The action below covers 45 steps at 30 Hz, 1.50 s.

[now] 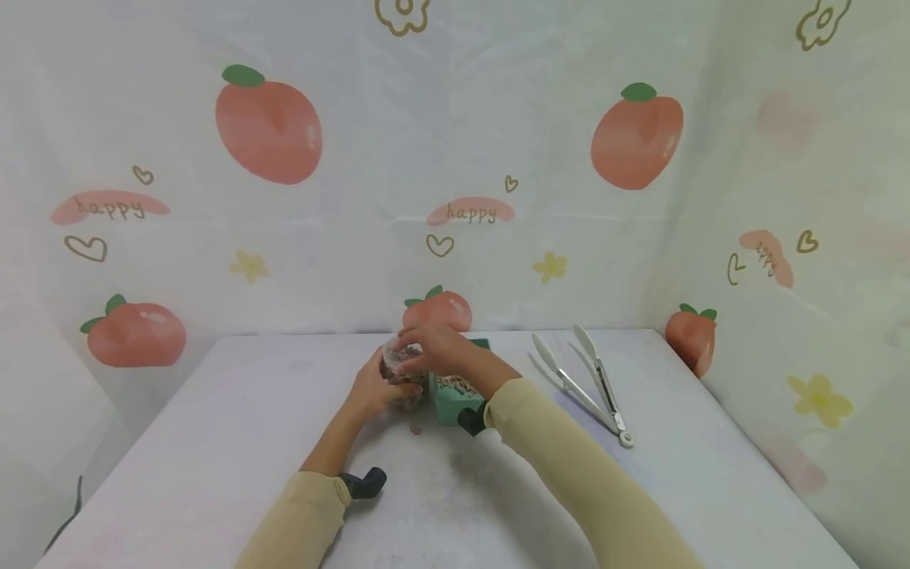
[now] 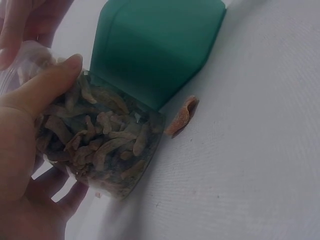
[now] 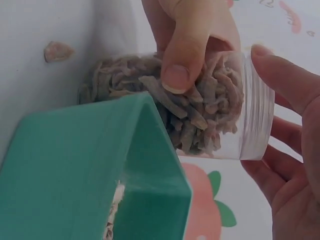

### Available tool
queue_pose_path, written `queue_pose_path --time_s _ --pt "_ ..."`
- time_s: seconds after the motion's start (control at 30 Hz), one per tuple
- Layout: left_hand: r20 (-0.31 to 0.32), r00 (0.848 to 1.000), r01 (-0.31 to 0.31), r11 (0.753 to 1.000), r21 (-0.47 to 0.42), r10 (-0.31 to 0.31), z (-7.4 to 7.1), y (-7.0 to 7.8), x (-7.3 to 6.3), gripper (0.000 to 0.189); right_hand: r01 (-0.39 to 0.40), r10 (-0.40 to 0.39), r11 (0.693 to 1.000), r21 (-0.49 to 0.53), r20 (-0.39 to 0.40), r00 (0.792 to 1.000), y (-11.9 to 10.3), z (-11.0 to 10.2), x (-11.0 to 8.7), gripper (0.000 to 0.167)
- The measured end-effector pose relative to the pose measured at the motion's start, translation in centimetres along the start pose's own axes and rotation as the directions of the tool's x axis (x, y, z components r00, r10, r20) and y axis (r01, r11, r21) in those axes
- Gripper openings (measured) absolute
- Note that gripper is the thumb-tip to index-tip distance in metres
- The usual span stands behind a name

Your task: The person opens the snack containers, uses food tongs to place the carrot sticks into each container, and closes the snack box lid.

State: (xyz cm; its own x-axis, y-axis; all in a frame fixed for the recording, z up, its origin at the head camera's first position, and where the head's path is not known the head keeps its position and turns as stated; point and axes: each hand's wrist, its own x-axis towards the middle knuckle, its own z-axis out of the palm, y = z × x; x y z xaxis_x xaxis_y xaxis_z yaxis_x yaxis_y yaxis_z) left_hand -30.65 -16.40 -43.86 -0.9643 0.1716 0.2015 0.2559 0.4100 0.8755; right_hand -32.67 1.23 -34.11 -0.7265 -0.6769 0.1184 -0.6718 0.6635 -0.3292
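Note:
A clear plastic jar [image 2: 107, 142] full of dried brownish strips stands on the table. My left hand [image 1: 372, 391] grips its body, the thumb [image 2: 47, 87] lying along the near side. Over the top, my right hand [image 1: 441, 352] holds the clear lid [image 3: 261, 112] with thumb and fingers spread round its rim. The lid sits on the jar's mouth; whether it is screwed tight I cannot tell. Just right of the jar is a teal box [image 1: 455, 412] with similar strips inside, partly hidden by my right forearm.
One loose dried piece [image 2: 182, 117] lies on the table by the jar's base. To the right of the teal box, metal tongs [image 1: 593, 395] lie spread apart. A patterned cloth backdrop [image 1: 341, 261] rises behind the table's far edge.

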Motion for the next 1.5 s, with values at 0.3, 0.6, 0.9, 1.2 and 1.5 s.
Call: queue_pose_path --time_s 0.3,0.6,0.9,1.2,1.5 --pt "-0.009 1.0 -0.025 1.0 0.011 0.025 0.0 0.1 0.1 0.088 0.025 -0.02 0.998 0.053 -0.095 0.995 0.1 0.8 -0.2 0.037" --pt "-0.003 1.0 -0.015 1.0 0.004 0.015 0.2 -0.2 0.0 0.09 0.048 -0.036 0.994 0.096 -0.118 0.992 0.3 1.0 -0.4 0.035" --pt "-0.002 1.0 0.009 1.0 0.013 -0.009 0.0 0.3 -0.1 0.09 0.064 -0.068 0.996 0.057 0.075 0.995 0.8 -0.6 -0.7 0.045" --pt "0.009 1.0 0.007 1.0 0.002 -0.007 0.0 0.2 0.0 0.09 0.085 -0.086 0.996 0.019 0.08 0.993 0.9 -0.7 -0.5 0.05" --pt "0.001 1.0 0.001 1.0 0.022 -0.001 0.0 0.2 0.0 0.089 0.039 -0.037 0.999 0.037 -0.052 0.998 0.9 0.5 -0.1 0.045"
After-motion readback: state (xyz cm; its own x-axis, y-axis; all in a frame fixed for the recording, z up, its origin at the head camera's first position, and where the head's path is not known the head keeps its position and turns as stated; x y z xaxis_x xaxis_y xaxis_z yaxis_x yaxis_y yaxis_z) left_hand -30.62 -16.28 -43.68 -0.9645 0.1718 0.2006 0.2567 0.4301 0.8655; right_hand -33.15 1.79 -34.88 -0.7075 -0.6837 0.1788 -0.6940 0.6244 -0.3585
